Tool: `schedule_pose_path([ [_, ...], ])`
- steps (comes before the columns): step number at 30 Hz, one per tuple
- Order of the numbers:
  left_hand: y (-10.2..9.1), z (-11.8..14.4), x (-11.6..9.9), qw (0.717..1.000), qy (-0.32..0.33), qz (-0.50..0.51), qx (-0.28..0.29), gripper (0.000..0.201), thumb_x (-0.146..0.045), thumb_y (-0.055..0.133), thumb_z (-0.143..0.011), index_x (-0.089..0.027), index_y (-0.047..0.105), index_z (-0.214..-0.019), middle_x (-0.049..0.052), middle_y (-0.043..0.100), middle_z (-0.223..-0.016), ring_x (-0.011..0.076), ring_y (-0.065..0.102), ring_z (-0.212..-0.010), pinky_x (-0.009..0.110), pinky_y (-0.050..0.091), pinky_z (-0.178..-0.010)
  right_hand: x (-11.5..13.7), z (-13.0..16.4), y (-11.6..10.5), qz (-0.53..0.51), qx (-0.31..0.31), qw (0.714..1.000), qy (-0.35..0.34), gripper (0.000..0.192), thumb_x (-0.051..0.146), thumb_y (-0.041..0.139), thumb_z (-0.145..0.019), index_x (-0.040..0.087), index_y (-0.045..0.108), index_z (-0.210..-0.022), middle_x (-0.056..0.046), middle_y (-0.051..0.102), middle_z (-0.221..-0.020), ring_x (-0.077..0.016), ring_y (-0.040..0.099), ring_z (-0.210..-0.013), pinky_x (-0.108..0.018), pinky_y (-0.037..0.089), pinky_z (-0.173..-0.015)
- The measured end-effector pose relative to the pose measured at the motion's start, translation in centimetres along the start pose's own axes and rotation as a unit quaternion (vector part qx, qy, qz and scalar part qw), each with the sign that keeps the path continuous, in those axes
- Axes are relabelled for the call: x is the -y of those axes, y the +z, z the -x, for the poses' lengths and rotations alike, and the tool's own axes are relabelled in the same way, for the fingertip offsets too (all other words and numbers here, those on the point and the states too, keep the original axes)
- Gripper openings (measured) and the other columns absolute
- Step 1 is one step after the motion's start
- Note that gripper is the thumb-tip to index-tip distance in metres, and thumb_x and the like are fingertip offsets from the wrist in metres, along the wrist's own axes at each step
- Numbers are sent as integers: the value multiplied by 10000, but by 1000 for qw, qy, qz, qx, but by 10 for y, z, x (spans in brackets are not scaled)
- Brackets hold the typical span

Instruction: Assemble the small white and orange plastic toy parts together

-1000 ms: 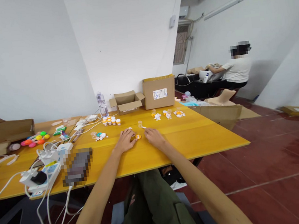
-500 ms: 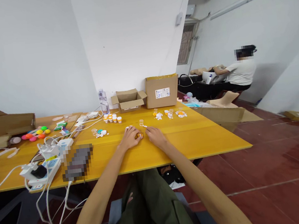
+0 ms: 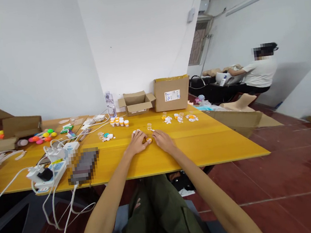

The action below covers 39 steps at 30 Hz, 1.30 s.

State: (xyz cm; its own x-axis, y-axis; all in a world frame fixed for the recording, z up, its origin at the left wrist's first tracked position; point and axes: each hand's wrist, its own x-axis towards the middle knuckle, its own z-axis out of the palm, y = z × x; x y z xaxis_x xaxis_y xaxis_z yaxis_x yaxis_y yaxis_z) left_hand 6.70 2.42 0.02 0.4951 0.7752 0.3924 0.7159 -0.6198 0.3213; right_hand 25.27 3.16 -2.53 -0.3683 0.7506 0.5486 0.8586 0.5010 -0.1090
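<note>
My left hand rests on the table with its thumb and fingers closed against a small round orange part, which has something white in its middle. My right hand is just to the right, its fingertips pinched at a small white piece. Behind the hands stands a small clear plastic cup. Some white bits lie at the far side of my left fingers, partly hidden by them. Several orange-and-white capped little pots stand farther back on the left.
Piles of white and orange parts lie at the back right; another pile with a teal ring is at left. An open carton, a taller box and a bottle line the wall. Power strips and cables occupy the left.
The view has shifted slightly, so everything appears a little farther right. Both hands stay in nearly the same place around the orange part, with only slight finger movement.
</note>
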Motion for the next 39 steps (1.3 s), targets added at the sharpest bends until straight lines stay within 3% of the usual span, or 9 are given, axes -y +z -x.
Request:
schedule_pose_path([
  [4,-1,0,0,1000,4,12,9,203,-414,524,-932,-241,629,-950,38,621,-1017,248,484,-1097,436,352,-1014,1,0,3,-66,-47,994,-68,226,154,444,-946,229,654,-904,-78,683,-972,-213,636,-934,-354,530,-842],
  [11,-1,-1,4,999,0,28,23,244,-441,532,-926,-274,671,-1037,40,621,-1053,256,480,-1111,443,351,-1017,2,1,0,-87,-70,988,-106,202,138,477,-936,237,650,-909,-80,669,-1020,-224,624,-968,-383,518,-863],
  [25,0,-2,9,999,-7,31,28,302,-487,545,-911,-295,693,-1090,45,621,-1104,258,473,-1109,437,361,-1000,8,1,0,-29,-60,991,-118,217,94,498,-905,231,657,-962,-101,638,-1147,-247,583,-1064,-391,481,-876],
  [39,0,-2,8,999,-20,35,34,283,-466,562,-903,-292,702,-1077,50,611,-1150,269,460,-1143,457,354,-1024,11,2,-5,-10,-37,993,-113,242,84,469,-906,225,646,-993,-107,652,-1153,-234,598,-1064,-375,495,-890],
])
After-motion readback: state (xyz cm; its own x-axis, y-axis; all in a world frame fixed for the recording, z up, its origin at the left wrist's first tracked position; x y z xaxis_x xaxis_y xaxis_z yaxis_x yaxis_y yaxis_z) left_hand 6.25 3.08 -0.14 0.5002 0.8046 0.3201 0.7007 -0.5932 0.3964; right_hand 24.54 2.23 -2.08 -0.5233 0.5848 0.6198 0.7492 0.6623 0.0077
